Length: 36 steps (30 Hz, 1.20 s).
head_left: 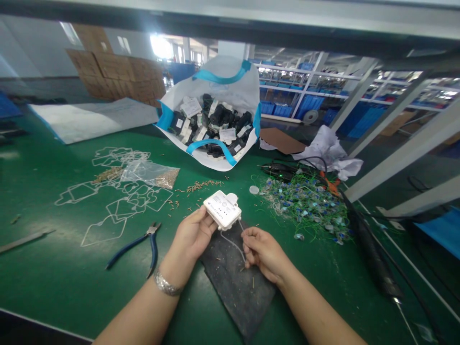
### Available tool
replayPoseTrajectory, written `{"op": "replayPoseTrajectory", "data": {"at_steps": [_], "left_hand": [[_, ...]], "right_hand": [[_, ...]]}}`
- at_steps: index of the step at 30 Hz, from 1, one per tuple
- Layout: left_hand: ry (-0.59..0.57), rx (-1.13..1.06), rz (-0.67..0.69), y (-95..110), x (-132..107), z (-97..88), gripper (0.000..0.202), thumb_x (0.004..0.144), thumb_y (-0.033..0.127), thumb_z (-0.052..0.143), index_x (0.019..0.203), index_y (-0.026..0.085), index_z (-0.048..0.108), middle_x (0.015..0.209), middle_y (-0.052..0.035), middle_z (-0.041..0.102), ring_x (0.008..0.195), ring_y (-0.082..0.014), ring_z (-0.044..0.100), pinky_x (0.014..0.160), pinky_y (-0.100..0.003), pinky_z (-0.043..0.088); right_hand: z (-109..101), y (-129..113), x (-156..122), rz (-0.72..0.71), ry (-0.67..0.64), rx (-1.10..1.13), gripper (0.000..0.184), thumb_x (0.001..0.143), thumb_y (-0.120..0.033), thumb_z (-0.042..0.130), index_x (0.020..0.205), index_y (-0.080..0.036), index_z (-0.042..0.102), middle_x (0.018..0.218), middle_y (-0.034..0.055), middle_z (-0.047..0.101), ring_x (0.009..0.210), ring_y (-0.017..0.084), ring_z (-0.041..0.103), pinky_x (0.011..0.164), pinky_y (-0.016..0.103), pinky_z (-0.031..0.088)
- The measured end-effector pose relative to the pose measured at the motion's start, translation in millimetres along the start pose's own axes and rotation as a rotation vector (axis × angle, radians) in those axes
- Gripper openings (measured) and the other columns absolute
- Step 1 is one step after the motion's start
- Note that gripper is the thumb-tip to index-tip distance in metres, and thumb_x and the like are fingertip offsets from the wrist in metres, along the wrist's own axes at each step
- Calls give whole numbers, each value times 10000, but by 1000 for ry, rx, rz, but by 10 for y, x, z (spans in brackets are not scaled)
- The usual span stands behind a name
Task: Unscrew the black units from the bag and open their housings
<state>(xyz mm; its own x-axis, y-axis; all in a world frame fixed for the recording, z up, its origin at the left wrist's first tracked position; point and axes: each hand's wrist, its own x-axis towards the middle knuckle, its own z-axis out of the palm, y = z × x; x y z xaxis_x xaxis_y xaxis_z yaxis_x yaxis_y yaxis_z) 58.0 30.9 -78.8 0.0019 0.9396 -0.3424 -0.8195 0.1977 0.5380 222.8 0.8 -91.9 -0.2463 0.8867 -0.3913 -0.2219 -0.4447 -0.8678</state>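
Note:
My left hand (pixel 192 235) grips a small white plastic box (pixel 222 209) by its left edge and holds it tilted just above a dark mat (pixel 237 282). My right hand (pixel 262 251) is closed in a pinch on a thin wire (pixel 233 243) that curves down from the underside of the box. A metal bracelet sits on my left wrist. Both hands hover over the mat at the near middle of the green table (pixel 64 282).
Blue-handled pliers (pixel 143 244) lie left of my hands. A clear bag of small screws (pixel 154 173), loose screws (pixel 203 184) and thin white gaskets (pixel 122 196) lie beyond. A white sack of black parts (pixel 215 124) stands behind. Green-wired seals (pixel 309 206) are heaped at right.

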Motion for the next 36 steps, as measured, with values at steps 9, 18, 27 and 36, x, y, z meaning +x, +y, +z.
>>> {"op": "replayPoseTrajectory", "data": {"at_steps": [9, 18, 27, 36], "left_hand": [[-67, 115, -69, 116, -19, 23, 205, 802, 229, 500, 941, 104, 584, 914, -111, 653, 832, -229, 610, 769, -391, 470], [-553, 918, 355, 39, -253, 31, 103, 735, 241, 586, 730, 139, 582, 714, -20, 587, 653, -125, 528, 624, -236, 404], [-1066, 1720, 687, -255, -463, 80, 105, 723, 234, 622, 645, 168, 600, 697, -16, 640, 728, -162, 580, 759, -301, 382], [-533, 1485, 885, -109, -355, 10, 118, 782, 212, 508, 818, 180, 616, 784, -48, 645, 742, -162, 582, 705, -281, 438]], "right_hand": [[-148, -215, 36, -214, 193, -27, 432, 578, -450, 708, 737, -156, 433, 508, -73, 412, 365, 30, 299, 373, 179, 351], [-119, -1181, -224, -553, 188, -693, 159, 653, -278, 639, 658, -128, 586, 561, 2, 544, 498, 96, 492, 485, 192, 367], [1048, -1523, 546, -771, -136, -1047, 135, 683, -44, 585, 564, -109, 586, 530, -16, 511, 525, 80, 495, 610, 228, 427], [821, -1510, 525, -835, 58, -1067, 385, 689, -109, 622, 1064, -159, 555, 1055, 57, 556, 990, 227, 522, 913, 422, 378]]}}
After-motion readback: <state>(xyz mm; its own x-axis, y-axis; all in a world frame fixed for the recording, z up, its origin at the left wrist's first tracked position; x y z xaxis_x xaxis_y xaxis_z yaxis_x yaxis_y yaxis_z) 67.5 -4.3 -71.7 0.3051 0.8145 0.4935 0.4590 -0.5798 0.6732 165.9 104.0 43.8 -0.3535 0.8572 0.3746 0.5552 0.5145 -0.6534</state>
